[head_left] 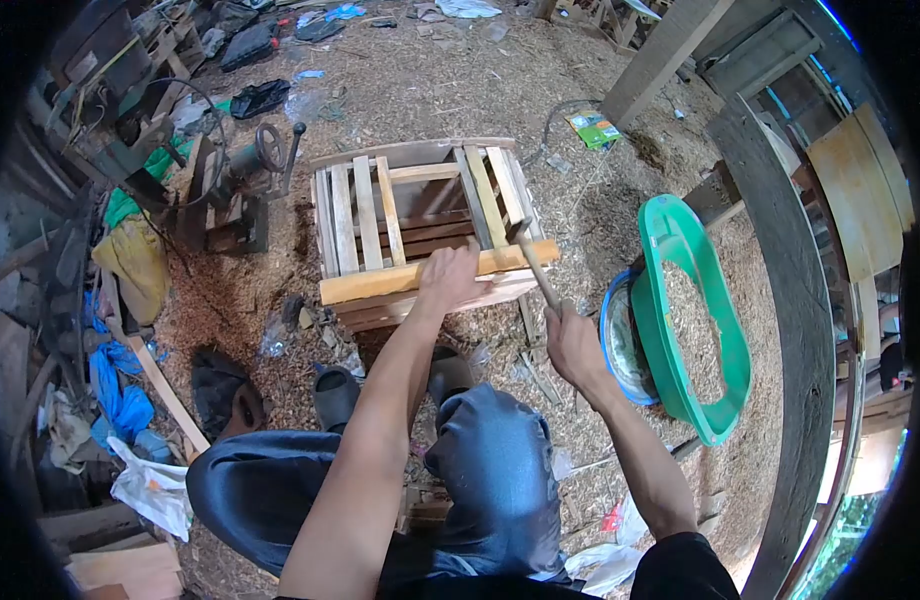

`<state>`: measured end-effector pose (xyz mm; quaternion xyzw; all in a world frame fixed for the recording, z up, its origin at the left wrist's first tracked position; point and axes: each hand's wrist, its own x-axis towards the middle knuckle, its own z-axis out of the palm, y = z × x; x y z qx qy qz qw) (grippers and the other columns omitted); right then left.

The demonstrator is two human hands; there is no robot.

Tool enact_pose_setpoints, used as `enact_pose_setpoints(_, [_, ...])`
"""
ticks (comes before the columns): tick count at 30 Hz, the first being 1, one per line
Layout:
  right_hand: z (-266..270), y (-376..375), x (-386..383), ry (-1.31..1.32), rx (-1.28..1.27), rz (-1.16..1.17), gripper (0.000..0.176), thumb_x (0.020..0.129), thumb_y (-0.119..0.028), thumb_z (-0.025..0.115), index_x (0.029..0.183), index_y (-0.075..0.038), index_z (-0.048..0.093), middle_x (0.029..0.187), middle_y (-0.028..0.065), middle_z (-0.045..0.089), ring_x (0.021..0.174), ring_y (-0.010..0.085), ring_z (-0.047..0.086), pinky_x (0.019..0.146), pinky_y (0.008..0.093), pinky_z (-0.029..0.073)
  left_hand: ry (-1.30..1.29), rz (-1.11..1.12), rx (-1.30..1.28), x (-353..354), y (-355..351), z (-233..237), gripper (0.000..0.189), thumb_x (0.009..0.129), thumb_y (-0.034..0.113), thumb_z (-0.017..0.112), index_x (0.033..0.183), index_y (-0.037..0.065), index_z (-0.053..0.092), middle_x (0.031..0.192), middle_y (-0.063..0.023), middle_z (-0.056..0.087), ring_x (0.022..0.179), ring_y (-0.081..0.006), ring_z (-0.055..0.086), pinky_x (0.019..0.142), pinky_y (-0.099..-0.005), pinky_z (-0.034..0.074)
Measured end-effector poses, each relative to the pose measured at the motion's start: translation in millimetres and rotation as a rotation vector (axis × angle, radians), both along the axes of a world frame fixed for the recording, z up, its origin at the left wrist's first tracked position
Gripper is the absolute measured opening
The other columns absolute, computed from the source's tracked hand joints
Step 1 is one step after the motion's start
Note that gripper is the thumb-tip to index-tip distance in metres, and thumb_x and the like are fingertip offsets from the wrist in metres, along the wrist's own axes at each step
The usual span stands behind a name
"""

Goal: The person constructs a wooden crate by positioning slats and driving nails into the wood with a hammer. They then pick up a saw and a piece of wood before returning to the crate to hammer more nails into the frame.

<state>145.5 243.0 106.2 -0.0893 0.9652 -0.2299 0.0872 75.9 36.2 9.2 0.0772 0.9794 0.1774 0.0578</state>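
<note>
Head view, looking down over the seated person's knees. A slatted wooden crate [420, 215] lies on the sawdust-covered floor [430, 90], straight ahead of the knees. A pale batten [365, 285] lies across the crate's near edge. The left hand [450, 278] presses down on this batten right of its middle, with the fingers folded over it. The right hand [572, 345], just right of the crate's near corner, is closed around the lower end of the hammer [535, 268]. The wooden handle slants up and left, so the head stands over the batten's right end; whether it touches the wood cannot be told.

Handling, as a judgement: the crate is stiff but light, being thin slats with open gaps, so it is likely to shift or rock on loose sawdust unless weighted from above. The batten is rigid, rough-sawn and may splinter near its ends. It is best held flat from above, well clear of the hammer head. The hammer is head-heavy and suits a grip low on the handle.

Right of the crate, a green basin [670, 240] of sawdust leans on a blue-rimmed bowl [612, 340]. Left of it stands a hand-cranked machine [250, 170]. Dark sandals [335, 395] sit just below it.
</note>
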Motion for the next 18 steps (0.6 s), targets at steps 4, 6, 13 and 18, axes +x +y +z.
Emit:
enact_pose_setpoints(4, [-2.3,-5.7,8.5,0.001,-0.037,-0.075,0.028,0.095,-0.021,0.046,0.099,0.007,0.046,0.067,0.0361,0.057,0.067,0.0523,0.059,0.058,0.0584,0.047,0.005,-0.005,-0.014,0.0,-0.4,-2.2,0.072,0.073,0.055,0.069,0.110,-0.005,0.053,0.086,-0.0214,0.068,0.084,-0.0362,0.067,0.076,-0.0430,0.054])
enact_pose_setpoints(6, [-43.3,11.1,7.0,-0.050,0.034,0.000,0.030,0.095,-0.023,0.046,0.097,0.007,0.047,0.070,0.0359,0.058,0.069,0.0534,0.058,0.062,0.0603,0.046,-0.002,0.000,-0.005,-2.5,-1.2,-3.5,0.068,0.073,0.058,0.068,0.103,-0.002,0.056,0.087,-0.0212,0.068,0.084,-0.0375,0.066,0.077,-0.0444,0.053])
enact_pose_setpoints(13, [14.4,-3.4,-9.3,0.027,-0.048,0.021,0.031,0.096,-0.025,0.047,0.092,0.005,0.052,0.072,0.0362,0.058,0.073,0.0522,0.059,0.067,0.0578,0.046,0.005,0.009,0.007,3.0,0.4,7.7,0.079,0.072,0.052,0.071,0.118,-0.008,0.049,0.084,-0.0202,0.068,0.082,-0.0343,0.067,0.075,-0.0426,0.055])
enact_pose_setpoints(18, [26.8,2.4,-43.6,0.045,-0.159,0.069,0.031,0.098,-0.027,0.045,0.105,0.002,0.051,0.081,0.0343,0.059,0.084,0.0517,0.058,0.073,0.0560,0.043,0.067,-0.044,-0.036,-0.2,-0.5,0.1,0.084,0.072,0.052,0.071,0.123,-0.011,0.047,0.082,-0.0189,0.068,0.080,-0.0319,0.068,0.072,-0.0413,0.055])
